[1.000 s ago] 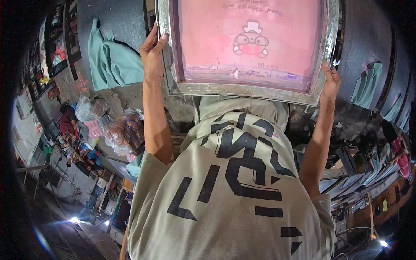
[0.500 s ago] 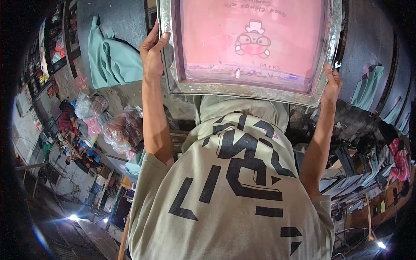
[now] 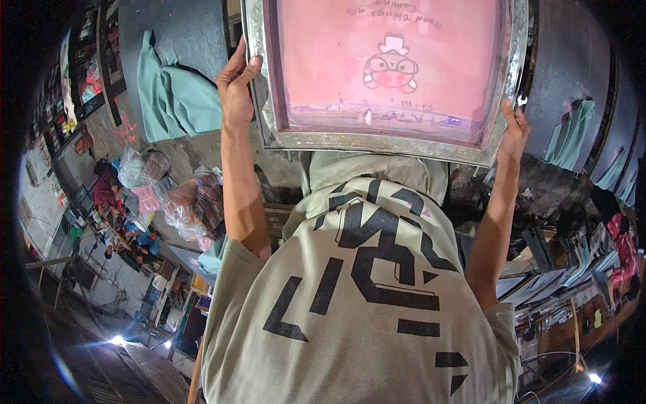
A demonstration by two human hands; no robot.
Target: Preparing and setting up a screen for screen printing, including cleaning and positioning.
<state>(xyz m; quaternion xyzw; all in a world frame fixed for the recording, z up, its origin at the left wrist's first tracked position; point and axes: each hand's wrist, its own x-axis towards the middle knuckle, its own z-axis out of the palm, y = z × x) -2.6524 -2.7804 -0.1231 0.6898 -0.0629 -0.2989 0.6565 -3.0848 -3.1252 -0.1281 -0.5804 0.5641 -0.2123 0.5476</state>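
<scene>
A screen printing frame (image 3: 383, 140) fills the top middle of the view, its worn metal border around a pink mesh (image 3: 323, 40). On the mesh shows a cartoon face with a hat and some lettering, with purplish ink residue along the near inner edge. My left hand (image 3: 238, 81) grips the left side of the border, thumb on top. Lower down on the right side, my right hand (image 3: 514, 135) is closed around the border near its corner. The fingers beneath the border are partly hidden.
Mint-green fabric pieces lie on the dark table at left (image 3: 171, 97) and on another at right (image 3: 570, 138). Plastic-wrapped bundles (image 3: 195, 202) sit on the floor at left, with people beyond. Stacked boards or frames (image 3: 538, 269) stand at lower right.
The frame and both hands stay nearly in place. The background has shifted very slightly in the view.
</scene>
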